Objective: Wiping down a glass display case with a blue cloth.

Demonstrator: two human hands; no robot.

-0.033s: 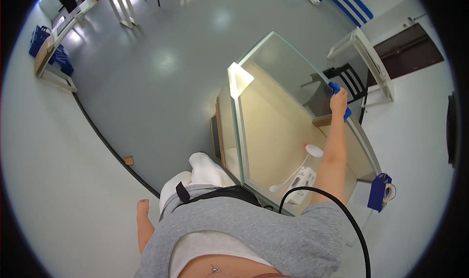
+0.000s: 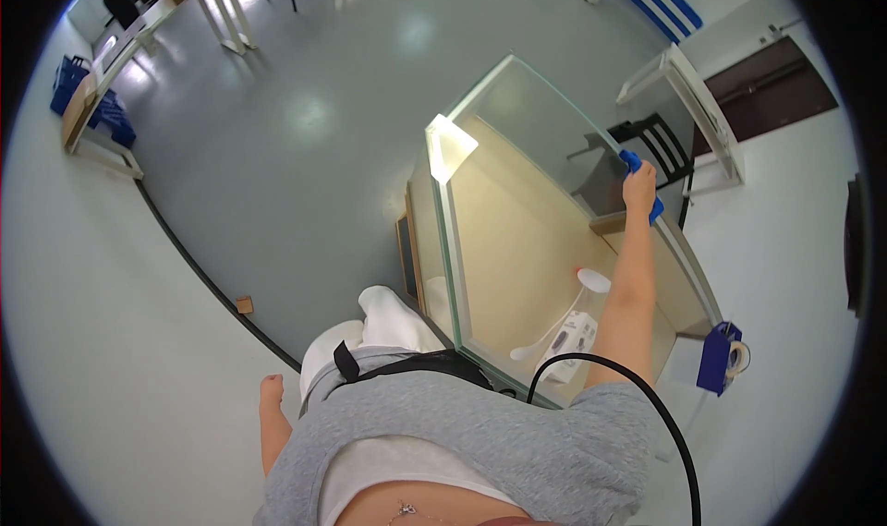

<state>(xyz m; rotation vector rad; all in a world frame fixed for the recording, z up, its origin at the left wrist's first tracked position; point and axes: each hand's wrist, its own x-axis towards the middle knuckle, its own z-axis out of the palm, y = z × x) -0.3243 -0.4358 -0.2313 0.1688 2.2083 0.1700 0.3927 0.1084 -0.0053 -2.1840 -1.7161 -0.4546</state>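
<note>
A: What's the R hand (image 2: pixel 639 189) holding?
B: A blue cloth (image 2: pixel 657 212). Fingers grip it at the R edge of the glass case (image 2: pixel 454 277).
A: & the L hand (image 2: pixel 271 389)?
B: Down low, well apart from the case. Too small, can't tell abt its fingers.
A: Anything nr the R arm (image 2: pixel 633 286)?
B: Yep, a white box (image 2: pixel 570 337).

So the display case (image 2: pixel 451 277) sits ahead of the person (image 2: pixel 462 434), a bit right. The right hand (image 2: pixel 639 186) is on a cloth (image 2: pixel 657 211) at the case's far right edge. There's a box (image 2: pixel 569 339) inside, near end, a chair (image 2: pixel 679 163) just past that edge, and a tape roll (image 2: pixel 737 360) right of the case. The left hand (image 2: pixel 272 389) is way off left.
</note>
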